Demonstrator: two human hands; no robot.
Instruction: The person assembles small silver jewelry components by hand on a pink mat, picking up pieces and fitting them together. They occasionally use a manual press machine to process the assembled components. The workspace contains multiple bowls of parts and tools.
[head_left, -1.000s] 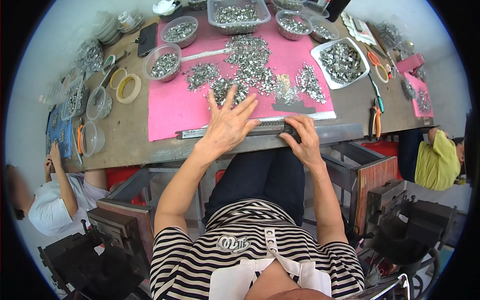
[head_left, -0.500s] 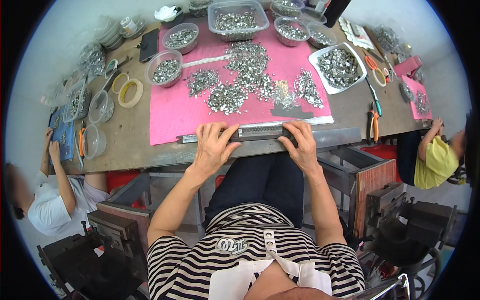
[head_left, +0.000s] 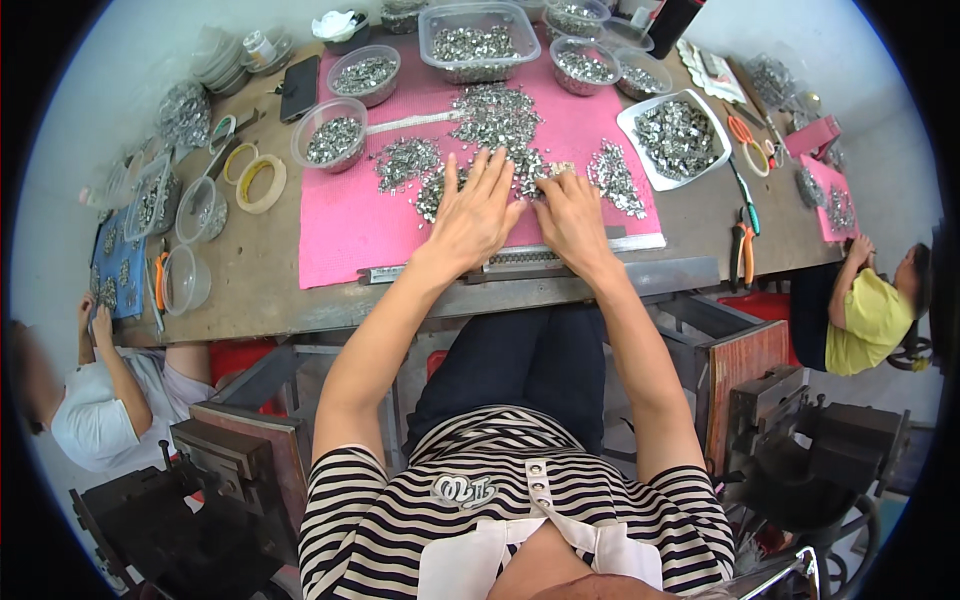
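My left hand [head_left: 472, 218] lies over a pile of small shiny metal pieces [head_left: 428, 192], its fingers stretched out and apart. Beside it, my right hand [head_left: 574, 222] reaches onto the mat with bent fingers, its thumb apart from them. Its fingertips are by some gold-coloured pieces [head_left: 562, 168]; nothing held shows in either hand. Below both hands, a long metal strip fixture [head_left: 520, 262] with a toothed row lies along the near edge of the pink mat [head_left: 335, 235], partly hidden by my wrists. More loose pieces [head_left: 497, 113] spread beyond my fingers.
Clear tubs of metal pieces [head_left: 330, 140] and a white tray [head_left: 674, 181] surround the mat. Tape rolls [head_left: 262, 185] and a phone [head_left: 299, 90] lie left; pliers [head_left: 742, 250] and scissors [head_left: 745, 135] lie right. Other people work at left [head_left: 105, 400] and right [head_left: 868, 325].
Both hands have left the metal fixture and moved forward onto the piles of pieces. The left hand has spread its fingers. The fixture stays at the mat's near edge.
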